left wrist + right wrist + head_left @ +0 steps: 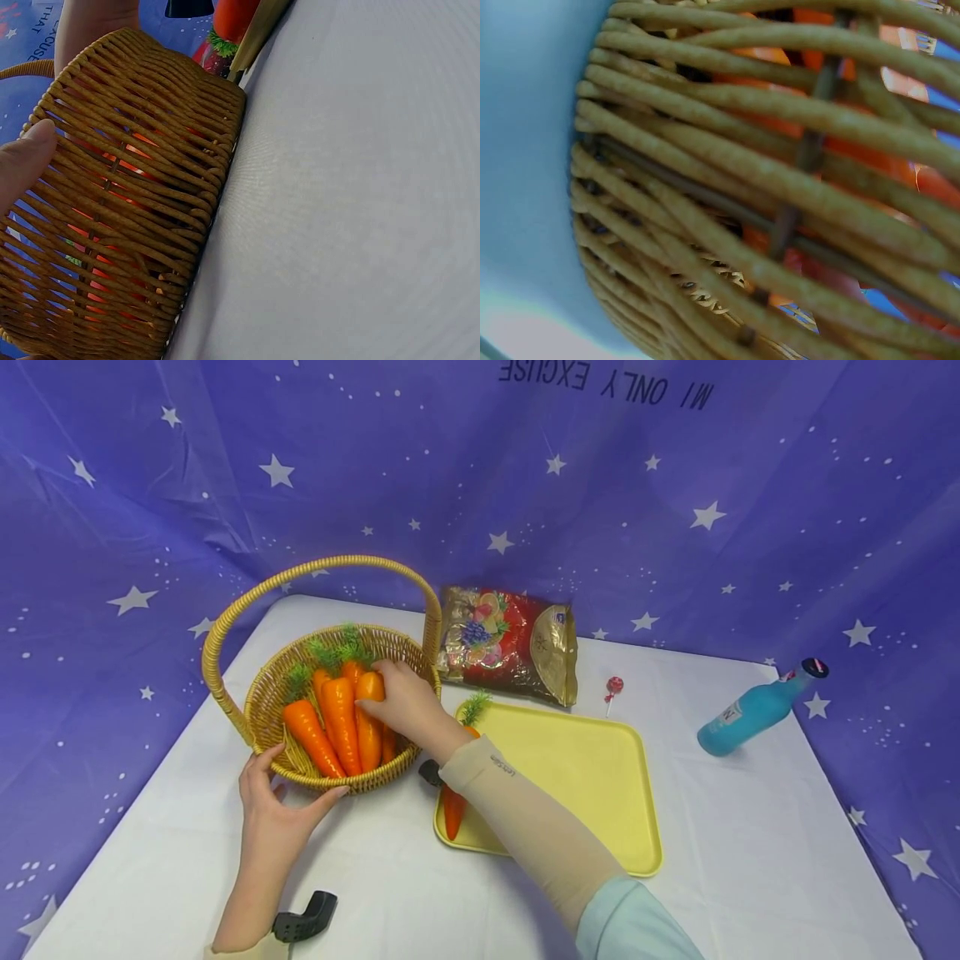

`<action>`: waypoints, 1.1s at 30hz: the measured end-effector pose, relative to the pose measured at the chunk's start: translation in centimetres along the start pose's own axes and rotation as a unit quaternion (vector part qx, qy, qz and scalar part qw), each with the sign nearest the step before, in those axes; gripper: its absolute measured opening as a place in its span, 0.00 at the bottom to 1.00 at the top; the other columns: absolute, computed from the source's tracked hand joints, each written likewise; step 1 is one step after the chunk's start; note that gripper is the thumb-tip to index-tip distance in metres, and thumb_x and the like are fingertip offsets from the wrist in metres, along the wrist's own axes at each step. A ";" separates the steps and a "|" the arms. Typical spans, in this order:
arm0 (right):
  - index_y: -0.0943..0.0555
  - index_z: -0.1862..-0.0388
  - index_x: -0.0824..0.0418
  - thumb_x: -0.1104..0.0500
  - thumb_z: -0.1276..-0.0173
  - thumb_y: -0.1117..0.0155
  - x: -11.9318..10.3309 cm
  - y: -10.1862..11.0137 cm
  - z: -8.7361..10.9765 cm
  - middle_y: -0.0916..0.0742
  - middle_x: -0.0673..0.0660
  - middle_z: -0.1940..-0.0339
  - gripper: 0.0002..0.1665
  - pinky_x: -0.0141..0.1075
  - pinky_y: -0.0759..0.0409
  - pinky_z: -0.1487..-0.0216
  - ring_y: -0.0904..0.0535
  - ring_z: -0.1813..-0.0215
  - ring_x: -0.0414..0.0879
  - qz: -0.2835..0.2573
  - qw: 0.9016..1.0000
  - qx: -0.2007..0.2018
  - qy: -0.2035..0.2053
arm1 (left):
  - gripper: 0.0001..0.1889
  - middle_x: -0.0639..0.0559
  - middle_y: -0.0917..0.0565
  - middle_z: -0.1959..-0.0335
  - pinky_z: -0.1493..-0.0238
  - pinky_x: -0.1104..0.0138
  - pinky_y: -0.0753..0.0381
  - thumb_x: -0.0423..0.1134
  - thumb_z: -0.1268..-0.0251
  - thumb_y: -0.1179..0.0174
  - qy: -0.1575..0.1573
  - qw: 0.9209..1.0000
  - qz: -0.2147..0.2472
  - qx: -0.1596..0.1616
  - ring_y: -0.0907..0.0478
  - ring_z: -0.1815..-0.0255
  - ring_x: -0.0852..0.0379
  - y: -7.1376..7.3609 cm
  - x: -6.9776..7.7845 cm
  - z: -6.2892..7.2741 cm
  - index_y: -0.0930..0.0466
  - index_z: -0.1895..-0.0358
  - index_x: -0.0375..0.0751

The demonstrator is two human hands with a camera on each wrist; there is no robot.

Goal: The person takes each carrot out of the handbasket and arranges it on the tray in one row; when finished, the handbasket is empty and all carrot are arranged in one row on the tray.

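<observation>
A wicker basket [262, 693] with a tall arched handle stands on the left of the table, with several orange carrots [341, 722] with green tops inside. My left hand [273, 818] holds the near rim, thumb and fingers spread along it. In the left wrist view the thumb [34, 150] lies against the woven wall [127, 172]. My right hand [408, 702] reaches into the basket and grips a carrot [369, 735] at its thick end. The right wrist view is mostly filled by the basket's weave [727, 172], with orange behind it. Its fingertips are partly hidden.
A yellow tray [577, 777] right of the basket bears one carrot [453, 810], partly covered by my right forearm. Behind lies a red and gold bag [510, 643]. A lollipop [614, 687] and a blue bottle [750, 718] are farther right. A starry purple cloth backs the table.
</observation>
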State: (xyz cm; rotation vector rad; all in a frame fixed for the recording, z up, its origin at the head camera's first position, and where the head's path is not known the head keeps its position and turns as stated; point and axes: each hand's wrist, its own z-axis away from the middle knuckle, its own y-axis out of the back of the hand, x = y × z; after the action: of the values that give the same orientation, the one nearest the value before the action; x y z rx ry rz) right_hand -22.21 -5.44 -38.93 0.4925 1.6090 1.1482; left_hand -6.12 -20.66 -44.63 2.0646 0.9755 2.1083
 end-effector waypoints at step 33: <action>0.31 0.36 0.60 0.49 0.39 0.30 -0.3 2.2 0.7 0.26 0.56 0.43 0.36 0.26 0.21 0.68 0.24 0.58 0.43 -0.112 0.992 0.057 0.011 | 0.55 0.41 0.61 0.25 0.32 0.47 0.39 0.41 0.55 0.22 0.015 1.000 0.012 -0.013 0.49 0.29 0.38 0.0 0.2 0.0 0.52 0.27 0.43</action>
State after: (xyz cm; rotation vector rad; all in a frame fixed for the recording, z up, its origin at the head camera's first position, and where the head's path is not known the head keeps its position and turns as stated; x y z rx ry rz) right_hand -22.01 -4.38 -36.83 0.3616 1.7079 0.9009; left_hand -6.14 -20.59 -44.48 2.0484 0.9256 2.1588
